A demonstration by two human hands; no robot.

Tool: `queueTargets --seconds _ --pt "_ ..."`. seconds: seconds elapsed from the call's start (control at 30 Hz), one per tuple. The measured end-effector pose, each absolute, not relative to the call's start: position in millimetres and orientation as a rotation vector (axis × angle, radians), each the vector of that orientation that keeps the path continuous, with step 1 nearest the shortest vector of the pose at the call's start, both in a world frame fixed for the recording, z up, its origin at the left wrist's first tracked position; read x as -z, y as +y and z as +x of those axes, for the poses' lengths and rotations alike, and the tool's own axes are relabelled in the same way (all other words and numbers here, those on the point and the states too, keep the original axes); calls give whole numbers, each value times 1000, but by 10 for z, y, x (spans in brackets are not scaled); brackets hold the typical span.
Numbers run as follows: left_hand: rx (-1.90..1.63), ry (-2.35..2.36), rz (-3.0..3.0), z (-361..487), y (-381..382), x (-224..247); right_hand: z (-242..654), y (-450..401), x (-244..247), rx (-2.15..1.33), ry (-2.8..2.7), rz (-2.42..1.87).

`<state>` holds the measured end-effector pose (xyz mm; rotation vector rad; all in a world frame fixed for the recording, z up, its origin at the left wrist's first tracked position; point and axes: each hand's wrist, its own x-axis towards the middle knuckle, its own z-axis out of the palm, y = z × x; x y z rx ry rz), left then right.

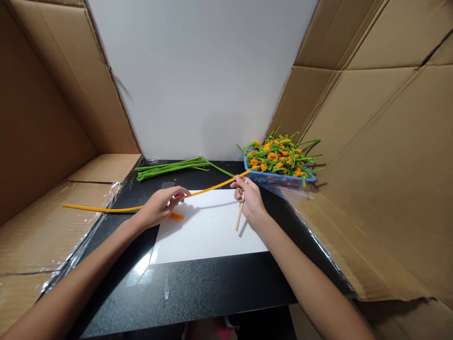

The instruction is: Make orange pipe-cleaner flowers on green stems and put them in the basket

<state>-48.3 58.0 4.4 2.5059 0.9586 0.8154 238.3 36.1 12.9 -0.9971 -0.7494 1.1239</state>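
A long orange pipe cleaner [212, 188] runs from the far left, through my left hand [163, 204], up to my right hand [249, 194]. The fingers of my left hand are curled round it. My right hand pinches its right part together with the end of a green pipe cleaner [220, 168], and a thin wooden stick [239, 216] points down from the same hand. A short orange piece [176, 216] shows just below my left hand on the white paper [208, 236]. Exactly how the strands meet in my right fingers is hidden.
Green pipe cleaners [166, 169] lie in a bundle at the back left. At the back right stands a blue basket [279, 179] heaped with orange and green pieces. Cardboard walls [382, 156] flank the black table [198, 288], and a pale panel [208, 71] closes the back.
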Motion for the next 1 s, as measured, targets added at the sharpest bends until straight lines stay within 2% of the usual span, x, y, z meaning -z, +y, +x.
queueTargets --seconds 0.13,0.3,0.57,0.77,1.0 --pt "-725 1100 2653 -523 621 -24 2405 382 -134 -1119 -752 -1028" --pt "-889 1190 2749 -341 479 -1 2182 271 -110 -1218 -885 -1001" --pt "-1051 1028 2414 81 72 -22 1864 -9 -231 -1372 -1139 -918" --pt "-1260 1080 2273 25 112 -61 1956 -13 -331 -1367 -1190 -947" --pt "-1287 1107 2154 -4 131 -79 2059 22 -394 -1303 -1305 -876"
